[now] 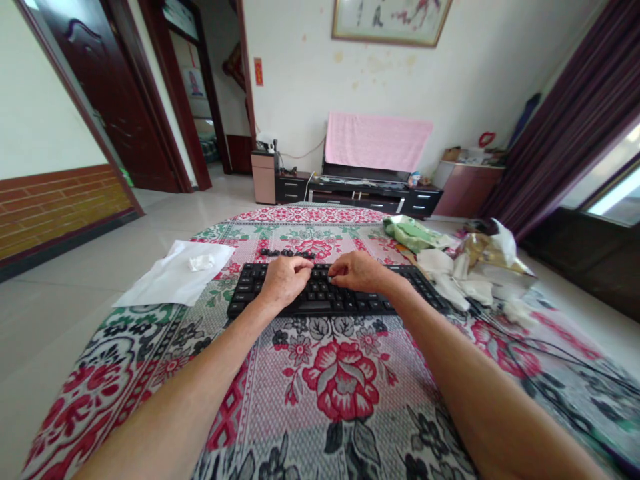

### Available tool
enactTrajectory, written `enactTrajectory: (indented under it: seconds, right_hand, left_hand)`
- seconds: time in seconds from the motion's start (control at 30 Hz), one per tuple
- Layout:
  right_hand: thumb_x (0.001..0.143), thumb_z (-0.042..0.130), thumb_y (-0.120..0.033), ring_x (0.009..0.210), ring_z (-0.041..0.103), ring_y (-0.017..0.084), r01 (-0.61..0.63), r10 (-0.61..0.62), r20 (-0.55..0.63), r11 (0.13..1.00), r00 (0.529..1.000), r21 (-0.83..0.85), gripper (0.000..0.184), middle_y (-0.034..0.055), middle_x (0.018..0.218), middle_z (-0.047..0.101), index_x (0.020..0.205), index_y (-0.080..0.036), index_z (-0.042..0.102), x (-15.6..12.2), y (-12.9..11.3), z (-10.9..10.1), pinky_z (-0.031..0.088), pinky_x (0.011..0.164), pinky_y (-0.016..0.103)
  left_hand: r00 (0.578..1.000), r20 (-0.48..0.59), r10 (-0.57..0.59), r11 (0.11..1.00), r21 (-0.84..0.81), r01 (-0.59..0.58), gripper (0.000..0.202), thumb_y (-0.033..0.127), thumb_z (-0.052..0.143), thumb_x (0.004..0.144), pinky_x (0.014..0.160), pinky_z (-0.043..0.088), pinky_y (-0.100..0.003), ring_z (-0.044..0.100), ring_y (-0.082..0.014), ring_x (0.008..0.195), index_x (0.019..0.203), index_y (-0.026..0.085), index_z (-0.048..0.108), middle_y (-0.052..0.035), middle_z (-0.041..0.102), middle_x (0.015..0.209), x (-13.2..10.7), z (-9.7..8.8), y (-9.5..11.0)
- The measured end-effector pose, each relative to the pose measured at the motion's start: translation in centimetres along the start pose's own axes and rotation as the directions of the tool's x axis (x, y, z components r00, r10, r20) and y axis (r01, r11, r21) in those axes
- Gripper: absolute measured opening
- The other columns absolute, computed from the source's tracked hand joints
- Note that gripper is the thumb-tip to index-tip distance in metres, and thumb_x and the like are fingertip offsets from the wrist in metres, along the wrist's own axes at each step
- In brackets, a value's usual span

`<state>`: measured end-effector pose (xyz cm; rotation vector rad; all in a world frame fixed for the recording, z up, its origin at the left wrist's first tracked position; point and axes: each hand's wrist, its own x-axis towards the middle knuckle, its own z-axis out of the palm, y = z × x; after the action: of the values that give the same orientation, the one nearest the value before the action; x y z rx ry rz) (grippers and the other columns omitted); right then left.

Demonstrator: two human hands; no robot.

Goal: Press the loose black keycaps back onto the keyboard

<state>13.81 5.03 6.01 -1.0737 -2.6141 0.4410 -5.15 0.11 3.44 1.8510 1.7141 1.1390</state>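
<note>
A black keyboard [315, 307] lies across the flowered tablecloth in front of me. Several loose black keycaps [287, 253] sit in a row just beyond its far edge. My left hand [287, 277] rests over the left-middle keys, thumb and fingers drawn together near the top rows; what is between them, if anything, is hidden. Right of it, my right hand [357, 272] is curled over the middle keys with its fingertips pinched close to the key tops. Whether a keycap is in that pinch is too small to tell.
A white sheet [165, 277] with a crumpled tissue [201, 262] lies at the left. On the right are a green tissue pack [415, 233], white cloths [450, 273] and a golden bag [480, 250]. Black cables [530, 343] trail along the right side of the tablecloth [340, 380].
</note>
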Motion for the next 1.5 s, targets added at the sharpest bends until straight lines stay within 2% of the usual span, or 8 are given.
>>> enactTrajectory:
  seconds: [0.13, 0.27, 0.4, 0.6, 1.0, 1.17, 1.4, 1.5]
  right_hand:
    - [0.071, 0.059, -0.019, 0.067, 0.059, 0.013, 0.007, -0.007, 0.023, 1.0, 1.0, -0.015, 0.02, 0.0016, 0.076, 0.07, 0.084, -0.02, 0.075, 0.1, 0.2, 0.1, 0.041, 0.062, 0.023]
    - [0.072, 0.059, -0.019, 0.068, 0.06, 0.013, 0.011, -0.01, 0.028, 1.0, 1.0, -0.025, 0.021, 0.0018, 0.078, 0.071, 0.084, -0.019, 0.075, 0.2, 0.1, 0.1, 0.041, 0.063, 0.023]
    - [0.072, 0.058, -0.019, 0.066, 0.059, 0.013, 0.02, -0.019, 0.022, 0.999, 1.0, -0.031, 0.021, 0.0016, 0.076, 0.071, 0.084, -0.019, 0.076, 0.2, 0.1, 0.2, 0.04, 0.062, 0.023]
    - [0.072, 0.059, -0.02, 0.063, 0.057, 0.011, -0.002, 0.002, 0.035, 1.0, 0.999, 0.01, 0.019, -0.0003, 0.072, 0.07, 0.081, -0.019, 0.076, 0.1, 0.2, 0.2, 0.039, 0.06, 0.022]
    - [0.071, 0.059, -0.019, 0.061, 0.057, 0.011, 0.042, -0.044, 0.03, 0.998, 0.999, 0.049, 0.019, 0.0001, 0.07, 0.07, 0.079, -0.018, 0.076, 0.1, 0.8, 0.3, 0.038, 0.059, 0.022]
    - [0.07, 0.059, -0.017, 0.062, 0.057, 0.011, -0.011, 0.009, 0.032, 0.998, 0.999, 0.057, 0.019, -0.0002, 0.068, 0.07, 0.078, -0.017, 0.076, 0.2, 0.5, 0.3, 0.038, 0.058, 0.021]
    - [0.072, 0.057, -0.021, 0.063, 0.058, 0.011, -0.063, 0.065, -0.01, 0.99, 0.998, 0.129, 0.019, 0.001, 0.07, 0.07, 0.079, -0.015, 0.074, -0.2, 0.4, -0.4, 0.04, 0.058, 0.021]
    - [0.073, 0.056, -0.022, 0.062, 0.057, 0.012, -0.104, 0.114, -0.08, 0.988, 0.99, 0.118, 0.018, 0.0015, 0.068, 0.069, 0.076, -0.016, 0.073, -0.1, 0.7, -0.6, 0.04, 0.057, 0.022]
  left_hand:
    - [0.997, 0.001, 0.078, 0.992, 0.099, -0.078, 0.02, 0.018, 0.056, 0.074, 0.072, 0.049, -0.025, 0.065, -0.0143, 0.07, 0.085, 0.021, 0.072, 0.0005, 0.071, 0.073, -0.3, -0.1, 0.5]
    - [0.972, 0.012, 0.235, 0.95, 0.207, -0.233, 0.019, 0.017, 0.056, 0.076, 0.078, 0.047, -0.027, 0.064, -0.0152, 0.08, 0.084, 0.021, 0.073, -0.0009, 0.072, 0.083, -0.5, 0.1, 0.6]
    - [0.928, 0.101, 0.358, 0.881, 0.294, -0.372, 0.022, 0.018, 0.052, 0.08, 0.075, 0.047, -0.028, 0.062, -0.0153, 0.078, 0.087, 0.021, 0.073, -0.003, 0.069, 0.083, -0.6, 0.7, 0.2]
    - [0.875, 0.229, 0.426, 0.789, 0.38, -0.483, 0.029, 0.019, 0.046, 0.083, 0.073, 0.047, -0.027, 0.058, -0.0153, 0.081, 0.095, 0.026, 0.072, -0.0036, 0.063, 0.083, -1.0, 1.3, -0.2]
    - [0.881, 0.314, 0.354, 0.772, 0.433, -0.464, 0.037, 0.017, 0.045, 0.078, 0.077, 0.047, -0.03, 0.055, -0.017, 0.083, 0.103, 0.03, 0.069, -0.0038, 0.058, 0.082, -1.0, 1.4, 0.4]
    - [0.887, 0.33, 0.323, 0.765, 0.46, -0.45, 0.035, 0.02, 0.044, 0.079, 0.078, 0.047, -0.031, 0.056, -0.0185, 0.086, 0.1, 0.03, 0.071, -0.0048, 0.058, 0.084, -1.2, 1.4, 0.8]
    - [0.894, 0.283, 0.348, 0.815, 0.379, -0.438, 0.034, 0.017, 0.044, 0.078, 0.078, 0.048, -0.03, 0.059, -0.0167, 0.079, 0.094, 0.024, 0.073, -0.0041, 0.064, 0.083, -0.7, 1.4, 0.3]
    - [0.906, 0.192, 0.378, 0.851, 0.313, -0.422, 0.034, 0.013, 0.044, 0.077, 0.079, 0.049, -0.028, 0.061, -0.0145, 0.076, 0.092, 0.021, 0.073, -0.0033, 0.067, 0.082, -0.3, 0.7, -0.2]
